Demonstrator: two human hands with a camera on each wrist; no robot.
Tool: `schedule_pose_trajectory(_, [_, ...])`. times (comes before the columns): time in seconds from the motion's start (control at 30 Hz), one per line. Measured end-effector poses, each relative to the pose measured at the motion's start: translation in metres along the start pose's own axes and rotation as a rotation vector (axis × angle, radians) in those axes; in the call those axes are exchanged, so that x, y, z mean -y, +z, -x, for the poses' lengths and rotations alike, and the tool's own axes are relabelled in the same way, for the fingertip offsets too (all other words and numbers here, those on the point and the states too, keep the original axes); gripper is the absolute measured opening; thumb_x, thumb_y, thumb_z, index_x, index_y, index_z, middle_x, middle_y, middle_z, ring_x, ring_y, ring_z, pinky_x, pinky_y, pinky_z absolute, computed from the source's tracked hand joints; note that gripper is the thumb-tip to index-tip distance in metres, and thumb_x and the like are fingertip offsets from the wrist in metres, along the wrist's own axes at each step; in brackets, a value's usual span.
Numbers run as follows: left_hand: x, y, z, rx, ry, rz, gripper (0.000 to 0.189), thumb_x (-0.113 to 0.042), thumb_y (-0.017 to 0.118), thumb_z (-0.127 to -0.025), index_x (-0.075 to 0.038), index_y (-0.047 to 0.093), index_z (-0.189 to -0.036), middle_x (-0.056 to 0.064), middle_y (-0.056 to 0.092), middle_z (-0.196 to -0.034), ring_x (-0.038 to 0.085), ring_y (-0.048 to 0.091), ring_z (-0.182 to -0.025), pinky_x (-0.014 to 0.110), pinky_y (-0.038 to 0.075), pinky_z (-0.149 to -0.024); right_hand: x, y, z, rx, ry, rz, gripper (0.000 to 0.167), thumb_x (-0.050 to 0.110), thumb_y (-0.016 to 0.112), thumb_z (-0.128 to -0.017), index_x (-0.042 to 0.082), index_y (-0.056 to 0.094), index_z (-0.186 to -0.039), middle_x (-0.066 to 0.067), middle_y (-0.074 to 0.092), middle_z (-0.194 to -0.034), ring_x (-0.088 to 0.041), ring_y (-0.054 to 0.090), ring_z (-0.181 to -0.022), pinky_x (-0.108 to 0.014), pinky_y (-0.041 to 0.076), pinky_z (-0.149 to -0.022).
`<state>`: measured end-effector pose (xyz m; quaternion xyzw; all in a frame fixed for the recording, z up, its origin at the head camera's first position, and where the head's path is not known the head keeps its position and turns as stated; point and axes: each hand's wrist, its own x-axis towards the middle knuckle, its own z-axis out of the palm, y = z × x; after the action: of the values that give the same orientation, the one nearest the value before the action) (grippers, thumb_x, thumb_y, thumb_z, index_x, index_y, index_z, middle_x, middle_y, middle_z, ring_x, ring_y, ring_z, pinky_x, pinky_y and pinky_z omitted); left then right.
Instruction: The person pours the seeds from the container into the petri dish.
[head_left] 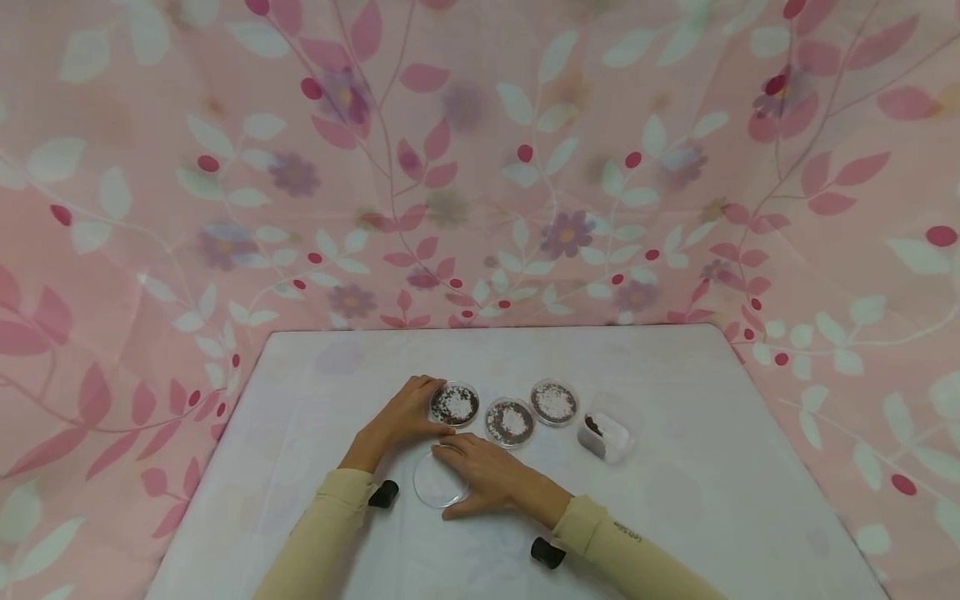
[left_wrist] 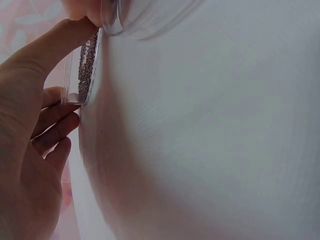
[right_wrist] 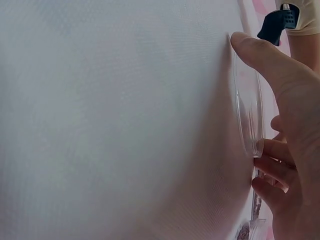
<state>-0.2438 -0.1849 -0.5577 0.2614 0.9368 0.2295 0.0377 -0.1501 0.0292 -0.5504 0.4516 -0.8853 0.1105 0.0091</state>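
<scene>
My left hand point(head_left: 411, 410) holds a petri dish point(head_left: 454, 405) of dark granules topped with white bits, thumb on the near side and fingers round the far side. In the left wrist view the dish's dark layer point(left_wrist: 87, 62) shows through its clear side wall, between thumb and fingers. Just nearer on the table, my right hand point(head_left: 487, 473) grips a clear, empty petri dish lid point(head_left: 437, 482) by its edge. From the right wrist, the lid point(right_wrist: 249, 110) is seen edge-on between thumb and fingertips, close over the white cloth. The two hands nearly meet.
Two more filled petri dishes, one nearer point(head_left: 510, 422) and one farther point(head_left: 554, 402), lie right of the held dish. Beyond them a clear plastic tub point(head_left: 607, 429) holds something white and dark. White cloth covers the table point(head_left: 675, 517); a pink floral curtain point(head_left: 480, 167) hangs behind.
</scene>
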Motion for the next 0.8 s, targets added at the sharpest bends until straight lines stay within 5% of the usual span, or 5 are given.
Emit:
schedule_pose_trajectory(0.33, [0.000, 0.001, -0.001, 0.001, -0.006, 0.004, 0.095, -0.059, 0.083, -0.067, -0.008, 0.050, -0.141, 0.010, 0.056, -0.136, 0.026, 0.048, -0.131, 0.044, 0.040, -0.112, 0.001, 0.000, 0.000, -0.019, -0.001, 0.032, 0.092, 0.069, 0.067, -0.078, 0.012, 0.044, -0.147, -0.005, 0.050, -0.144, -0.019, 0.047, -0.134, -0.032, 0.040, -0.113])
schedule_pose_trajectory(0.8, [0.001, 0.003, 0.000, -0.043, 0.046, -0.018, 0.087, -0.047, 0.085, -0.070, -0.005, 0.052, -0.138, 0.011, 0.059, -0.130, 0.027, 0.051, -0.124, 0.044, 0.045, -0.107, -0.016, -0.025, 0.012, -0.042, 0.062, -0.093, 0.093, 0.063, 0.069, -0.080, 0.014, 0.037, -0.151, -0.006, 0.044, -0.149, -0.022, 0.049, -0.134, -0.037, 0.048, -0.105])
